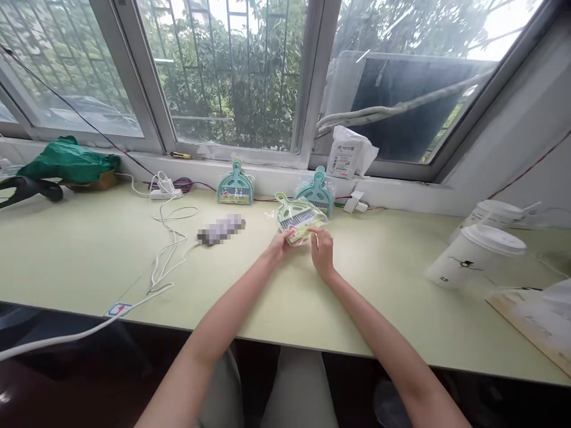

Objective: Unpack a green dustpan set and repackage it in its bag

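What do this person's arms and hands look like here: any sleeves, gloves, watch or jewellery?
Both forearms are bare up to the bottom edge of the picture, with no sleeves showing. The left hand and right hand wear no gloves. No watch, bracelet or ring can be made out, though the fingers are too small to rule out a thin ring. No markings show.

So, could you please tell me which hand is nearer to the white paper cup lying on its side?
Right. The right hand is left of the cup; the left hand is farther left.
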`<action>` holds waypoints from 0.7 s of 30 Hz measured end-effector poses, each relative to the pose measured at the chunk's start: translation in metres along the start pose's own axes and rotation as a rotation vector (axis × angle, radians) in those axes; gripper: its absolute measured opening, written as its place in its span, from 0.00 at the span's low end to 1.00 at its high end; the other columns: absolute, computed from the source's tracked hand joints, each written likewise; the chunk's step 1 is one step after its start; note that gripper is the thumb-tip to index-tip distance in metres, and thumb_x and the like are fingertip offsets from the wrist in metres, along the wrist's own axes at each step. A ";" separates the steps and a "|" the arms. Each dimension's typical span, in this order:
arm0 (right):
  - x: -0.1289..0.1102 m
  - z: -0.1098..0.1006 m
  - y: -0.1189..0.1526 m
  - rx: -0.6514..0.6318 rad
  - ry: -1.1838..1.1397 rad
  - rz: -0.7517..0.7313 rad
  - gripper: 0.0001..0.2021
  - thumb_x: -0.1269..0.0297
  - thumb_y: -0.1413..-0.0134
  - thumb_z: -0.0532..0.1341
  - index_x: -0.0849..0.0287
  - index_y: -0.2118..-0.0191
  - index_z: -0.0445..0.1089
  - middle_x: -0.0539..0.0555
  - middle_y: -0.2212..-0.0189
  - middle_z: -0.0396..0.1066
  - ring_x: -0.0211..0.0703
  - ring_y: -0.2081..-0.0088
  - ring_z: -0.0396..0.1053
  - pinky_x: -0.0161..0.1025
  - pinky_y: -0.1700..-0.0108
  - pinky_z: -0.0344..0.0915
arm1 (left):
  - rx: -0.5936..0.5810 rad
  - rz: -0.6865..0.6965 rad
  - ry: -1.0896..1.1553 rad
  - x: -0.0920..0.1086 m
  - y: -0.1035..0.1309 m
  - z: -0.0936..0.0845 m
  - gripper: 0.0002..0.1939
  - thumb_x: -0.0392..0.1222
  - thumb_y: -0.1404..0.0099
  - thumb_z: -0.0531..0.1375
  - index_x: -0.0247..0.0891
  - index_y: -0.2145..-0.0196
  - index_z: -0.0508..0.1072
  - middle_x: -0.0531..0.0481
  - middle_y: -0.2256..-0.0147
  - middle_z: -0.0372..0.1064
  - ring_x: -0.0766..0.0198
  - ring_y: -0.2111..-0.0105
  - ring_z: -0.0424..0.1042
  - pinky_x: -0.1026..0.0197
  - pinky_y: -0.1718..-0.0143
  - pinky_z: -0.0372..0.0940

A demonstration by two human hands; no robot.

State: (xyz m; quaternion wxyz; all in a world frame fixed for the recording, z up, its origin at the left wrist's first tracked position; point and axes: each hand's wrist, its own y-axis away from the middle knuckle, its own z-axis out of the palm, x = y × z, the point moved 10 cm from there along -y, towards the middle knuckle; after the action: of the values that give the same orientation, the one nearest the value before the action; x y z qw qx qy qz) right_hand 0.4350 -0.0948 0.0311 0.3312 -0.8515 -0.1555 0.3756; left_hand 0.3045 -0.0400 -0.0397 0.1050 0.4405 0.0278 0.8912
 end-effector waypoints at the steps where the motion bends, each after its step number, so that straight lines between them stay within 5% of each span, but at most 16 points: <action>1: 0.008 0.001 0.001 -0.075 0.034 0.007 0.20 0.59 0.35 0.42 0.57 0.58 0.70 0.57 0.58 0.72 0.46 0.51 0.65 0.46 0.45 0.53 | -0.002 -0.007 -0.012 -0.011 0.003 0.001 0.19 0.32 0.46 0.64 0.37 0.56 0.66 0.45 0.61 0.74 0.57 0.64 0.76 0.51 0.60 0.73; 4: 0.029 0.001 0.004 -0.186 0.079 0.082 0.23 0.55 0.35 0.43 0.58 0.70 0.71 0.56 0.70 0.74 0.45 0.62 0.69 0.43 0.49 0.55 | -0.032 -0.009 -0.057 -0.024 0.010 0.001 0.27 0.32 0.49 0.66 0.40 0.53 0.63 0.44 0.59 0.73 0.56 0.64 0.76 0.49 0.60 0.73; 8: 0.043 0.000 0.003 -0.154 -0.095 0.255 0.28 0.45 0.38 0.45 0.56 0.76 0.71 0.54 0.77 0.73 0.41 0.73 0.68 0.38 0.60 0.60 | -0.117 0.039 -0.096 -0.012 0.019 0.003 0.27 0.39 0.47 0.67 0.40 0.51 0.62 0.42 0.55 0.72 0.55 0.64 0.76 0.49 0.59 0.71; 12: 0.050 0.002 0.003 -0.114 -0.275 0.364 0.26 0.41 0.44 0.52 0.58 0.73 0.74 0.52 0.78 0.73 0.37 0.80 0.65 0.36 0.69 0.62 | -0.187 0.112 -0.107 0.000 0.026 0.010 0.28 0.44 0.45 0.67 0.42 0.49 0.61 0.42 0.52 0.70 0.53 0.62 0.77 0.49 0.57 0.69; 17: 0.073 0.007 0.011 -0.084 -0.516 0.610 0.18 0.49 0.54 0.65 0.61 0.67 0.72 0.54 0.76 0.74 0.36 0.80 0.68 0.34 0.76 0.65 | -0.252 0.130 -0.087 0.002 0.029 0.019 0.26 0.47 0.43 0.65 0.41 0.49 0.63 0.40 0.47 0.67 0.50 0.57 0.75 0.49 0.53 0.66; 21: 0.084 0.012 0.016 -0.062 -0.648 0.719 0.19 0.54 0.59 0.68 0.61 0.62 0.72 0.54 0.73 0.76 0.35 0.77 0.69 0.33 0.73 0.67 | -0.175 0.128 -0.047 -0.001 0.023 0.012 0.22 0.43 0.42 0.64 0.40 0.51 0.65 0.42 0.49 0.68 0.52 0.51 0.71 0.49 0.50 0.65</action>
State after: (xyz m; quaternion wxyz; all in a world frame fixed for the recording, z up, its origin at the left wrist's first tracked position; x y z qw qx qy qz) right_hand 0.4826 -0.0581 -0.0306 0.0896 -0.7000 0.0425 0.7072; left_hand 0.3110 -0.0637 -0.0301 0.0868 0.4515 -0.0809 0.8844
